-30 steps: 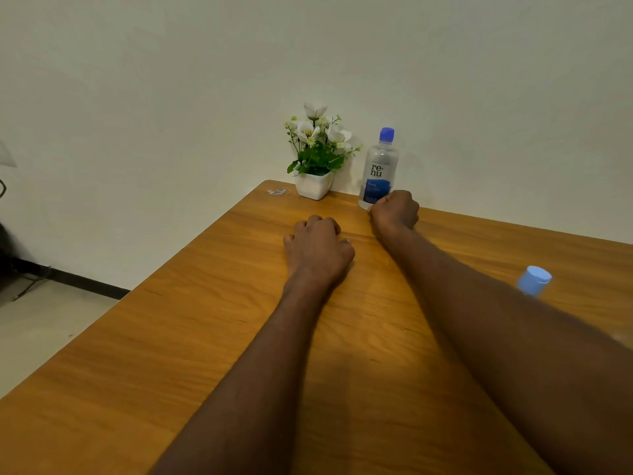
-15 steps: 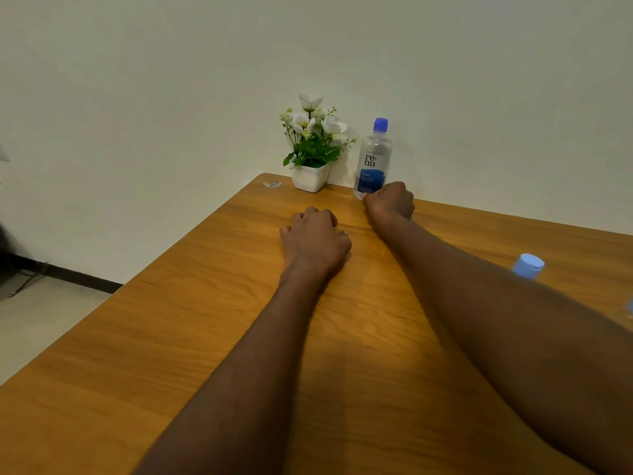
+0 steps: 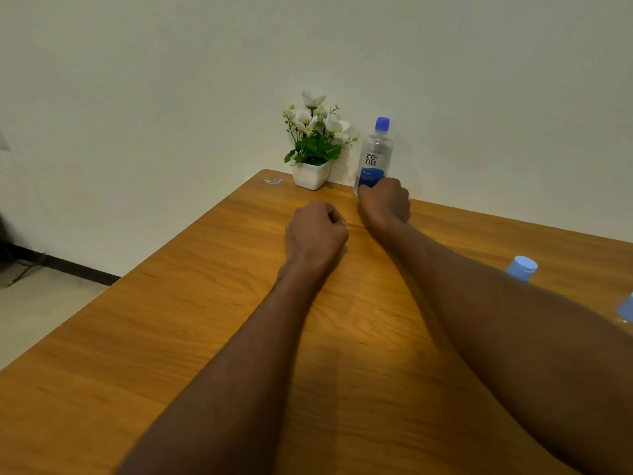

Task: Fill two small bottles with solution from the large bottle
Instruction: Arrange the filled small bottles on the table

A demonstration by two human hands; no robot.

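The large clear bottle (image 3: pixel 374 156), with a blue cap and a blue-and-white label, stands upright at the table's far edge against the wall. My right hand (image 3: pixel 385 202) is a fist directly in front of its base and hides the lower right corner; whether it touches the bottle I cannot tell. My left hand (image 3: pixel 317 231) is also a fist, holding nothing, on the table to the left and nearer me. The light blue cap of one small bottle (image 3: pixel 521 268) shows above my right forearm. A second small bottle (image 3: pixel 627 308) is cut off by the right edge.
A white pot of white flowers (image 3: pixel 313 145) stands just left of the large bottle. A small scrap (image 3: pixel 273 181) lies at the far left corner of the wooden table (image 3: pixel 205 320). The table's left edge drops to the floor (image 3: pixel 37 303).
My left fist has turned so the thumb side faces up. My right fist has shifted slightly up against the bottle's base. The bottles have not moved.
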